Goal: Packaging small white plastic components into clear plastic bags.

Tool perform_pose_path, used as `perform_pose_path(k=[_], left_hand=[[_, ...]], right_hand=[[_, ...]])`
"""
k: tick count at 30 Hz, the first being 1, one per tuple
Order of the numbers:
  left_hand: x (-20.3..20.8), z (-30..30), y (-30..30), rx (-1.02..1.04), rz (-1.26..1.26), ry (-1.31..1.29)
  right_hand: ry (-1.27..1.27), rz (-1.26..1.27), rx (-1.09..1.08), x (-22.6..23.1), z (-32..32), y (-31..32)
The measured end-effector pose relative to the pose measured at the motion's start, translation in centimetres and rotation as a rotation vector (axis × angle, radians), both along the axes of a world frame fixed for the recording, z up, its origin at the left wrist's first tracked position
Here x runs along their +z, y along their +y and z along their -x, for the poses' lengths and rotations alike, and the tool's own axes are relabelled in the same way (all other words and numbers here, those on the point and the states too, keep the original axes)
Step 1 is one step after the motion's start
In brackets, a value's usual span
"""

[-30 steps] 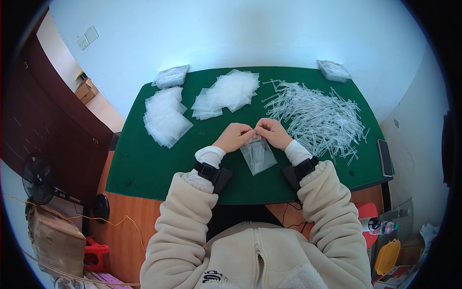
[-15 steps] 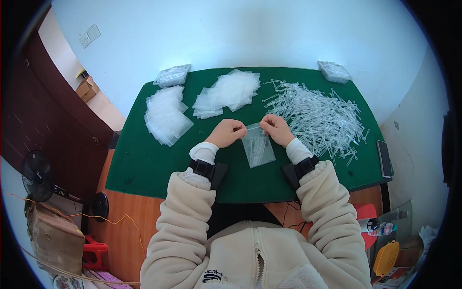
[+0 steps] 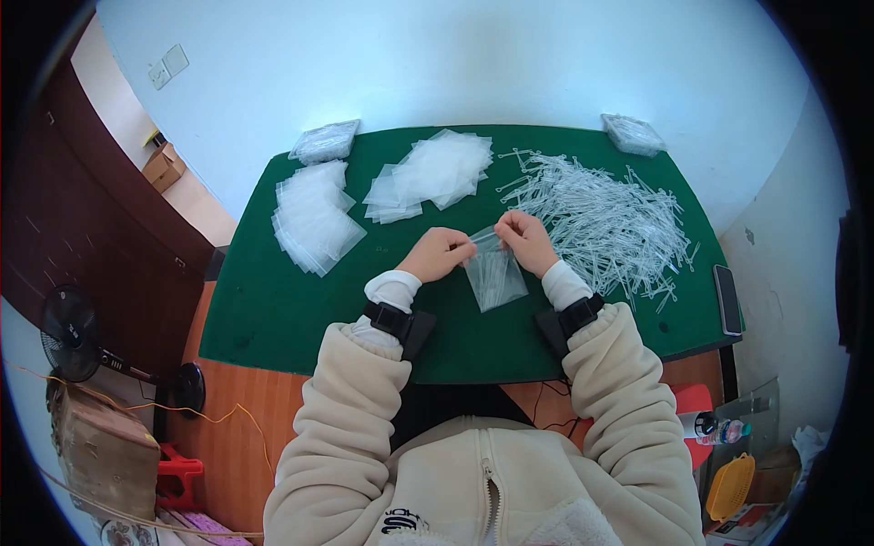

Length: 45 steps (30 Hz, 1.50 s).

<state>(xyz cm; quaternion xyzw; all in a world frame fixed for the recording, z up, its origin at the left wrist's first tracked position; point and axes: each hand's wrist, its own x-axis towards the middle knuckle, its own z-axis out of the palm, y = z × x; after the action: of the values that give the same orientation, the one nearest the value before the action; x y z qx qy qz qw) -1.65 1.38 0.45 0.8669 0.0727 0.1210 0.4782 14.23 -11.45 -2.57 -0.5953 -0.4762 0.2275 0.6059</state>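
Observation:
A small clear zip bag with several thin clear sticks inside hangs between my hands over the green table. My left hand pinches its upper left corner. At the upper right corner, my right hand grips the bag's top edge between thumb and fingers. A large heap of clear, looped sticks lies just beyond and to the right of my right hand. Flat clear bags are fanned out in one pile at the left and another pile at the back middle.
Filled clear packs stand at the table's back left corner and back right corner. A phone lies at the right edge. On the floor are a fan and a cardboard box at left, a yellow basket at right.
My left hand has shifted slightly right along the bag's top. The bag has moved a little right and up, its lower end swinging right. My right hand keeps its grip.

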Motion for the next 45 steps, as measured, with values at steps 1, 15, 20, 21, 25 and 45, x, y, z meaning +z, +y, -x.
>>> perform_pose_path(k=[1, 15, 20, 21, 25, 45], left_hand=[[0.0, 0.1, 0.2, 0.005, 0.034, 0.001], [-0.8, 0.0, 0.2, 0.111, -0.049, -0.067], [-1.6, -0.2, 2.4, 0.324, 0.054, -0.187], [-1.6, -0.3, 2.8, 0.350, 0.096, -0.223], [-1.8, 0.5, 4.1, 0.405, 0.143, -0.222], [-0.9, 15.8, 9.5, 1.086, -0.395, -0.207]], right_hand=[[0.006, -0.017, -0.025, 0.0, -0.1, 0.0], [0.009, 0.126, 0.210, 0.1, 1.2, 0.0], [-0.048, 0.160, 0.268, -0.5, 0.5, 0.0], [-0.042, 0.150, 0.293, -0.4, 0.3, 0.0], [-0.008, 0.160, 0.228, -0.3, 0.1, 0.0], [-0.054, 0.126, 0.202, -1.6, -0.9, 0.4]])
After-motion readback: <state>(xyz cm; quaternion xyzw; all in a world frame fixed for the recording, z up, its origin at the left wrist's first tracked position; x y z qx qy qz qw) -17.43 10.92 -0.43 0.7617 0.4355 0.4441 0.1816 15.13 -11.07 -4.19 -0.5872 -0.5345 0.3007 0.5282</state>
